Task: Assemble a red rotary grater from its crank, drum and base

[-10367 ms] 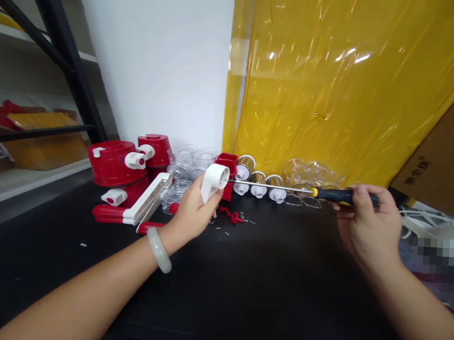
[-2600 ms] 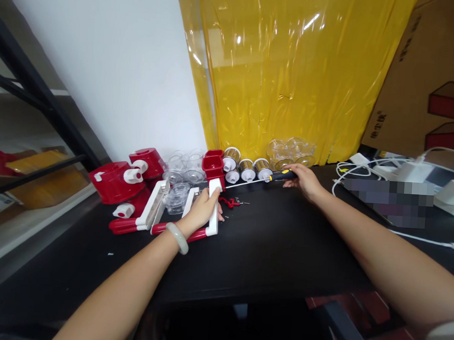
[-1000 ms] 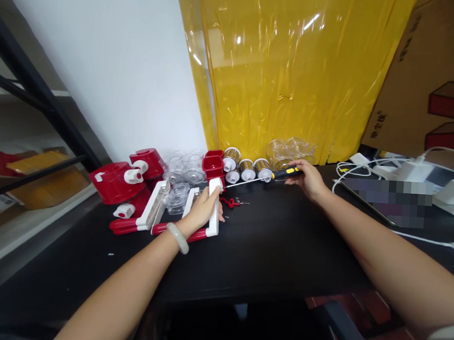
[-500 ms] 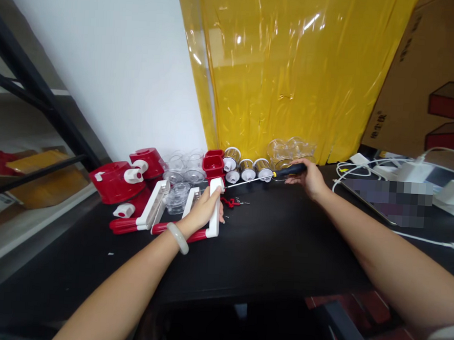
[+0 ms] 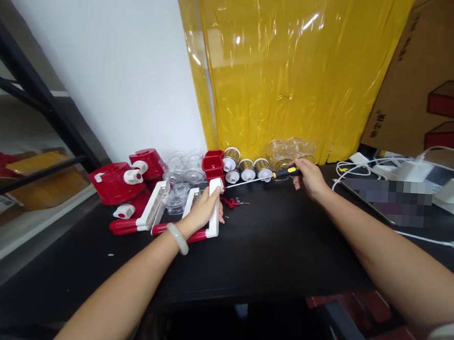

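Note:
My left hand (image 5: pixel 201 209) is closed around a white crank handle (image 5: pixel 214 224) with a red grip, near the middle of the table. A screwdriver (image 5: pixel 287 172) with a black and yellow handle reaches from the right, its long shaft ending at the crank's upper end. The exact contact of the tip is too small to make out. At the handle's rear end, the fingers of my right hand (image 5: pixel 311 179) are closed on it. Just right of the crank lie a small red part (image 5: pixel 231 203) and several tiny screws (image 5: pixel 244 203).
Behind stand a red hopper (image 5: pixel 213 164), metal grater drums (image 5: pixel 246 168) and clear plastic parts (image 5: pixel 184 170). More white crank handles (image 5: pixel 155 206) and red housings (image 5: pixel 114 183) occupy the left. A tablet (image 5: pixel 382 200) and white cables (image 5: pixel 366 163) lie right.
The screwdriver handle has turned, so a yellow patch now faces up. My right hand's fingers have shifted on its rear end. My left hand and the crank stay in place.

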Available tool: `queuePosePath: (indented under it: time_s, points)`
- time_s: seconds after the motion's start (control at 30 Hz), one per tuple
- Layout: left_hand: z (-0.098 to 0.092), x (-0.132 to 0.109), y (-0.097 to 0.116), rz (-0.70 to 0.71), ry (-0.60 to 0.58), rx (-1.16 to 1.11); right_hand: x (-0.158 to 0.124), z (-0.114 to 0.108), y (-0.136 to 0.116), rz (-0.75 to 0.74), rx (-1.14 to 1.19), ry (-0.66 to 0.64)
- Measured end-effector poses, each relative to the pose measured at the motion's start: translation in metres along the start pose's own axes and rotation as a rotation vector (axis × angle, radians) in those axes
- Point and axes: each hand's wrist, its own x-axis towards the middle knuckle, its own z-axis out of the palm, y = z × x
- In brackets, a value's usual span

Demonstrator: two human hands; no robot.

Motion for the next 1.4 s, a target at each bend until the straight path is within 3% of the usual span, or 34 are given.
queuePosePath:
  time_s: [0.13, 0.4, 0.9, 1.07, 1.4]
  points:
    - [0.0, -0.001, 0.001, -0.017, 0.004, -0.002, 0.001, -0.001, 0.001, -0.007, -0.086, 0.021]
    - [-0.001, 0.0, -0.001, -0.006, 0.002, 0.011, 0.002, 0.0, -0.005, 0.068, 0.111, -0.008]
    - [-0.002, 0.002, -0.001, 0.005, 0.012, 0.043, 0.002, -0.001, 0.005, 0.031, -0.042, -0.014]
    - [-0.002, 0.001, -0.001, 0.012, 0.016, 0.073, 0.001, 0.001, -0.002, 0.128, 0.086, -0.038]
    - [-0.002, 0.0, -0.003, 0.011, 0.016, 0.097, 0.003, -0.003, 0.004, 0.124, 0.145, -0.073]
